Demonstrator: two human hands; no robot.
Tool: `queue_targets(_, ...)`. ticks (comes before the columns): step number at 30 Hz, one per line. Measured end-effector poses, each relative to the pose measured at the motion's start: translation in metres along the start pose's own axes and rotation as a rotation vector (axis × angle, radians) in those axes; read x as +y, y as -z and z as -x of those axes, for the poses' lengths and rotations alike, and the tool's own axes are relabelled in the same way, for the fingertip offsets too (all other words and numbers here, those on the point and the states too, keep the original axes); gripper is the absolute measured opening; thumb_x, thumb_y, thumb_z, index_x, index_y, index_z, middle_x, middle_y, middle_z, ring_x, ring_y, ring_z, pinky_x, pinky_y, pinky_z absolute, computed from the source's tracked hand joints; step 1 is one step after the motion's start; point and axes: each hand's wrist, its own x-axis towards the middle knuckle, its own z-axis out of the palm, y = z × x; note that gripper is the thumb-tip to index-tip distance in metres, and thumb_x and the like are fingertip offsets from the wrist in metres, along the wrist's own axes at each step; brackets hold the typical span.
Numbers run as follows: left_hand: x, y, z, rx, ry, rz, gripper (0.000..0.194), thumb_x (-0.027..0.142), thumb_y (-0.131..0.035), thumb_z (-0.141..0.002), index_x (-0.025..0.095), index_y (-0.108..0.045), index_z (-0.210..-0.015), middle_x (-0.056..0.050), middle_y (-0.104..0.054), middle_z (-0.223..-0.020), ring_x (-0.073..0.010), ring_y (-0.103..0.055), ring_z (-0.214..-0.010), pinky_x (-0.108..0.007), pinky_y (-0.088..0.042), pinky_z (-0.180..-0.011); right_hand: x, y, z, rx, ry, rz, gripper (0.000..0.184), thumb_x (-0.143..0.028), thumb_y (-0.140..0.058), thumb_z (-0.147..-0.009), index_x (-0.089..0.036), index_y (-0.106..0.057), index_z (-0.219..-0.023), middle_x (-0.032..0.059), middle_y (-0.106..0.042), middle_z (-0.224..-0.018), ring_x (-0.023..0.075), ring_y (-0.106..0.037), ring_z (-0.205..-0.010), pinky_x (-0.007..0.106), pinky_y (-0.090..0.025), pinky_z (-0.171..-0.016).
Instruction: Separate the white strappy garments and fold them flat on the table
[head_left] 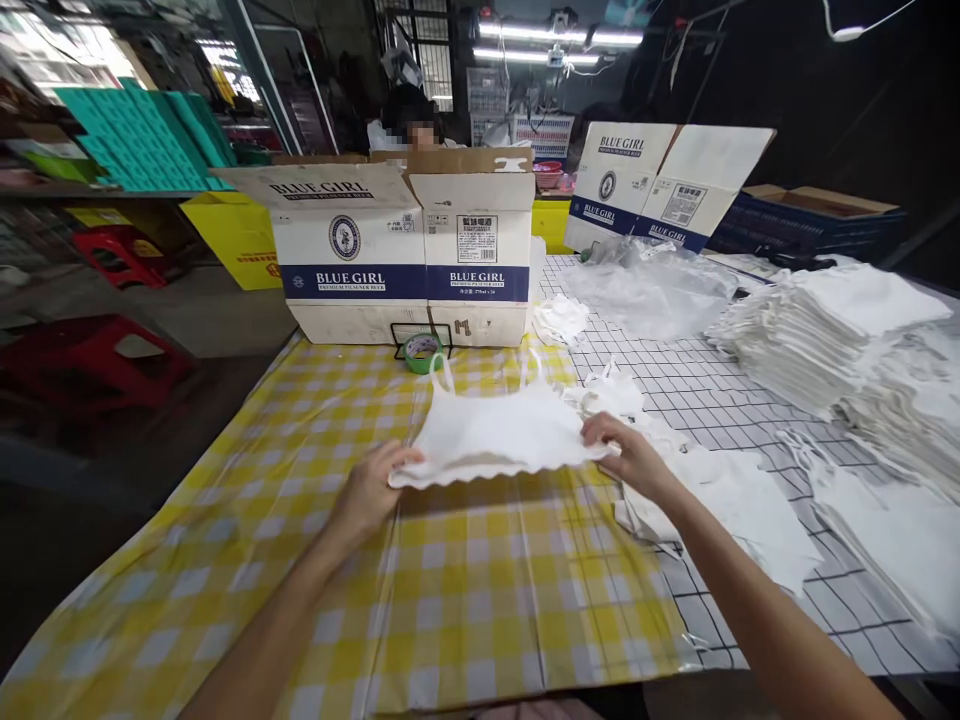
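A white camisole top with thin shoulder straps stretches between my two hands, just above the yellow checked tablecloth. My left hand pinches its lower left corner. At the opposite side, my right hand grips the lower right edge, fingers closed on the fabric. The straps point away from me, and the wavy hem faces me. Beyond the straps lies a roll of green tape by a black wire stand. Loose white garments lie to the right of my right hand.
An opened Blue Girl carton stands across the far edge, with a person behind it. Another carton stands farther right, near clear plastic bags. Tall stacks of white garments fill the right side. Red stools stand at left.
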Motion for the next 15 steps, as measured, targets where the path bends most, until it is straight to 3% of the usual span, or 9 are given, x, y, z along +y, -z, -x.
queue_targets(3,-0.01,-0.037,0.047,-0.148,-0.026,-0.056,0.009,0.016,-0.051,-0.075,0.02,-0.058,-0.071,-0.001,-0.055,-0.074,-0.0149,-0.053,-0.071,-0.025,-0.04,-0.066,0.024,-0.025,0.044,-0.127,-0.032,0.067,0.008,-0.012,-0.057,-0.074,-0.02,-0.055,-0.076,0.005,-0.057,-0.093,0.0188,-0.054,-0.09,0.031,-0.042,-0.077)
queue_targets(6,-0.012,-0.056,0.084,-0.252,-0.034,-0.026,0.007,0.016,-0.053,-0.074,0.019,-0.051,-0.068,-0.002,-0.055,-0.081,-0.0156,-0.053,-0.079,-0.026,-0.042,-0.072,0.038,-0.043,0.081,-0.18,-0.089,0.119,0.015,-0.006,-0.054,-0.07,-0.02,-0.054,-0.075,0.0045,-0.058,-0.092,0.0192,-0.054,-0.09,0.031,-0.043,-0.076)
queue_targets(11,-0.008,-0.046,0.11,-0.354,-0.038,0.043,0.008,0.013,-0.05,-0.072,0.02,-0.049,-0.069,-0.005,-0.054,-0.11,-0.019,-0.049,-0.106,-0.032,-0.04,-0.09,0.04,-0.049,0.11,-0.141,-0.125,0.227,0.023,-0.002,-0.047,-0.068,-0.021,-0.055,-0.079,0.0057,-0.058,-0.1,0.0208,-0.052,-0.097,0.033,-0.042,-0.081)
queue_targets(15,-0.012,-0.04,0.114,-0.371,0.007,0.079,0.011,0.013,-0.047,-0.075,0.021,-0.048,-0.067,-0.005,-0.057,-0.105,-0.0199,-0.048,-0.107,-0.033,-0.041,-0.089,0.041,-0.05,0.116,-0.115,-0.118,0.273,0.026,-0.003,-0.046,-0.069,-0.022,-0.058,-0.081,0.0063,-0.059,-0.103,0.0221,-0.053,-0.098,0.037,-0.042,-0.084)
